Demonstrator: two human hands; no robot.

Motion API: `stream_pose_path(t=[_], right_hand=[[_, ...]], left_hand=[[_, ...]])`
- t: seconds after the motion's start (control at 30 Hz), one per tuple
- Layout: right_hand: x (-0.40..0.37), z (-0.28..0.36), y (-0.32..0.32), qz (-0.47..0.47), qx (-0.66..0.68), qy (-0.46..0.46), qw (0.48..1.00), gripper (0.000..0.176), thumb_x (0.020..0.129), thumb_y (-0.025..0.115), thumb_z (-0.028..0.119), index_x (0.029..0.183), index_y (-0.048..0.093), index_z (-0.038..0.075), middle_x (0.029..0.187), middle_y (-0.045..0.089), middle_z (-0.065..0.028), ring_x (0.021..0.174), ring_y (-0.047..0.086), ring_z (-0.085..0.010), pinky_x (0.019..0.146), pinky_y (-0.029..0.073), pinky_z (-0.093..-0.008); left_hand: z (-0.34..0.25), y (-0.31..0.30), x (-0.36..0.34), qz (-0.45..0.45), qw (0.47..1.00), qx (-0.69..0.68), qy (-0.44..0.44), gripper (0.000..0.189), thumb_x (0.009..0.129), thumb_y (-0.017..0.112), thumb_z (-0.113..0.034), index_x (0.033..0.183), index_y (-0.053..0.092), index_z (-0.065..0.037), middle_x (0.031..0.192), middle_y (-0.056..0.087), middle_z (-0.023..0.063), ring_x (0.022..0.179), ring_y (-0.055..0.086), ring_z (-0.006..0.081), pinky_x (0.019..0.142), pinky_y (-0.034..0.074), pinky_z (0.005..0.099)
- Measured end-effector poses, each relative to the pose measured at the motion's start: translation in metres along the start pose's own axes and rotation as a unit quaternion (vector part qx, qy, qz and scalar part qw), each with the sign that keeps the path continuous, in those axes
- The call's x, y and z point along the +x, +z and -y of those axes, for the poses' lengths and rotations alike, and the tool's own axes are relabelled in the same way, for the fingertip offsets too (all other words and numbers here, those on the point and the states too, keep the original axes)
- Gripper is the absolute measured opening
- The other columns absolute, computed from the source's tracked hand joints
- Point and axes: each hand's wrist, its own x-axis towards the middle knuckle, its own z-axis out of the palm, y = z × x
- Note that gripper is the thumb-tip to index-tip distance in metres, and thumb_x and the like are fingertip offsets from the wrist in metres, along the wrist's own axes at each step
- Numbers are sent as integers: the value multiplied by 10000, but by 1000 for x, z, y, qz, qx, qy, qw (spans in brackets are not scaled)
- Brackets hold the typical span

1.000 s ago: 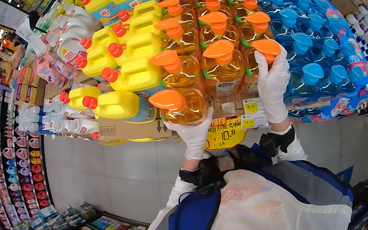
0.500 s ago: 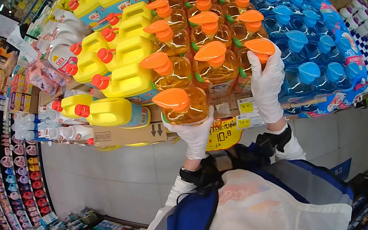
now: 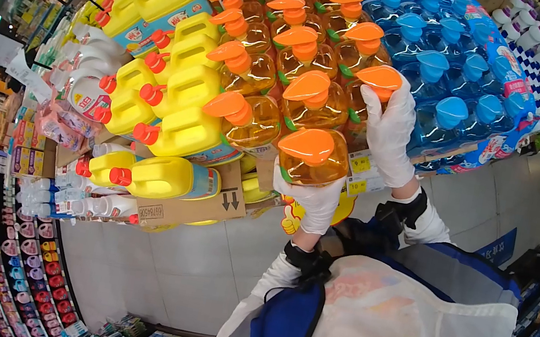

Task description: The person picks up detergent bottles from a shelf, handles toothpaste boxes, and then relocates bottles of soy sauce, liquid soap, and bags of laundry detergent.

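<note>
Both of my hands wear white gloves. My left hand [image 3: 311,201] is closed round the lower part of an amber pump bottle [image 3: 316,171] with an orange pump top, held upright at the front of the display. My right hand [image 3: 391,136] wraps the near right side of another amber pump bottle [image 3: 360,108], its thumb beside the orange pump top [image 3: 379,79]; its far fingers are hidden. Rows of the same amber bottles [image 3: 314,104] stand just behind both hands.
Yellow jugs [image 3: 171,176] with red caps fill the left side, above a cardboard box edge [image 3: 195,206]. Blue pump bottles [image 3: 448,120] stand at the right. Price tags [image 3: 362,177] hang along the front. Stocked shelves [image 3: 18,247] line the far left.
My left hand has moved right with its amber bottle, closer to my right hand, and now covers most of the yellow price sign. My right hand has hardly moved.
</note>
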Motion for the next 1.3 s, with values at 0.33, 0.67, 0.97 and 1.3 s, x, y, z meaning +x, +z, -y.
stream_pose_path(t=[0.33,0.67,0.97,1.3], right_hand=[[2,5,-3,-6,36,5,999,349,901,678,221,1168,554,34,990,644,-136,897,615,-319,773,485,-401],[-12,2,-13,-20,113,21,993,271,932,616,200,1148,567,44,982,659,-125,863,630,-278,749,482,-352],[-29,5,-42,16,176,32,984,236,925,594,188,1112,576,47,921,657,-111,812,641,-262,709,478,-335],[-22,17,-40,31,111,59,992,268,924,619,218,1128,577,50,905,674,-122,809,658,-288,700,494,-349]], left_hand=[[11,-13,-8,59,994,-67,-61,1299,533,964,-237,1442,69,7,1374,237,208,1303,309,350,1097,280,460],[6,-21,12,84,989,-115,-41,1264,547,953,-165,1449,80,-19,1410,228,209,1318,315,315,1113,288,465],[3,-13,9,40,993,-109,-36,1203,561,941,-154,1443,135,-12,1386,290,191,1286,376,315,1090,325,447],[-6,-9,6,57,988,-140,-24,1196,577,924,-126,1455,118,-32,1403,267,190,1299,350,303,1097,304,448]])
